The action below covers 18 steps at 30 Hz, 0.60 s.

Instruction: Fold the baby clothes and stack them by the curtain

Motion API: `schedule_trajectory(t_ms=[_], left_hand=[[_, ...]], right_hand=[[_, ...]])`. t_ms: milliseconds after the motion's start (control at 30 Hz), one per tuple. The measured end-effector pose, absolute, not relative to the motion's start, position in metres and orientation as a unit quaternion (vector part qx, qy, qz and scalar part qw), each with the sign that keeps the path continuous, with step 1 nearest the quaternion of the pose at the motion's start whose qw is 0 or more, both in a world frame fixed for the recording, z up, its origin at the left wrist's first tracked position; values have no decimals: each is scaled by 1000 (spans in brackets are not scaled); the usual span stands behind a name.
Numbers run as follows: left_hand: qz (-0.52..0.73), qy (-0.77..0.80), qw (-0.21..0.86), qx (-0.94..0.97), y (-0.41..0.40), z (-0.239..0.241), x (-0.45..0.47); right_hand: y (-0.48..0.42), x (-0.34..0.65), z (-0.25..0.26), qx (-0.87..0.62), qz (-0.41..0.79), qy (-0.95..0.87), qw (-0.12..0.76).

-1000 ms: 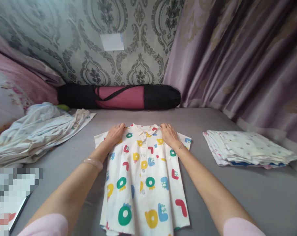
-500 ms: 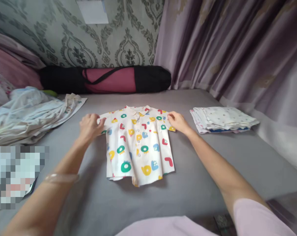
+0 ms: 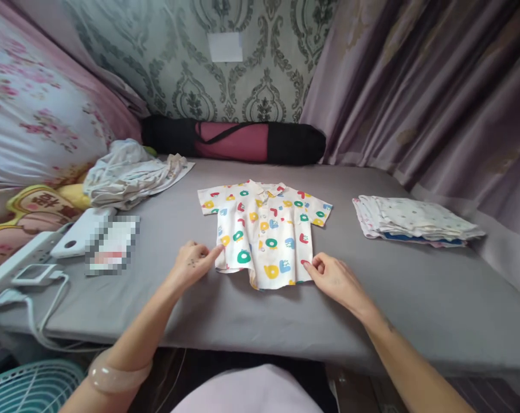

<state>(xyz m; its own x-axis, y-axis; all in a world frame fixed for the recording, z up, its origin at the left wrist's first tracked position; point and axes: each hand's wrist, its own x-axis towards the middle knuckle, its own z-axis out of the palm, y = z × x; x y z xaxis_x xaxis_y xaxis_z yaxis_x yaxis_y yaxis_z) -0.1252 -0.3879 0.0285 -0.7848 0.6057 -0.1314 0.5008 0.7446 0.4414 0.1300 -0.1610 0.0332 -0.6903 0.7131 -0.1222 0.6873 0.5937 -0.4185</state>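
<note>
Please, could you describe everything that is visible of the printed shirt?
The shirt is white, apparently cloth, printed with red, yellow, green and blue shapes. It has a collar, short sleeves and front buttons. It lies face up, spread on the gray sheet, hem uneven. The left hand and right hand touch its lower side edges.

We look from one camera worn on the head, facing forward and tilted down over the grey sheet [image 3: 414, 275]. It sits above our own top [image 3: 251, 396], which fills six o'clock at close range. The shirt [image 3: 264, 229] lies near the centre, within arm's reach, between our left hand [image 3: 195, 264] at eight and right hand [image 3: 335, 278] at four. Farther off, we face the wall [image 3: 277, 57] at twelve and the curtain [image 3: 423, 86] at two. Our wide view takes in the pillow [image 3: 40, 97] at ten.
</note>
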Motion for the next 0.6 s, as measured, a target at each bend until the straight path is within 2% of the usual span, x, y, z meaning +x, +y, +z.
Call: schedule_trajectory(t_ms=[233,600], left_hand=[[252,932,62,254,-389,6,-101],[411,851,245,216,-432,38,-141]], right_hand=[[-172,131,21,-380,224,-891,104],[-156,140,27,-355,365,-856,90]])
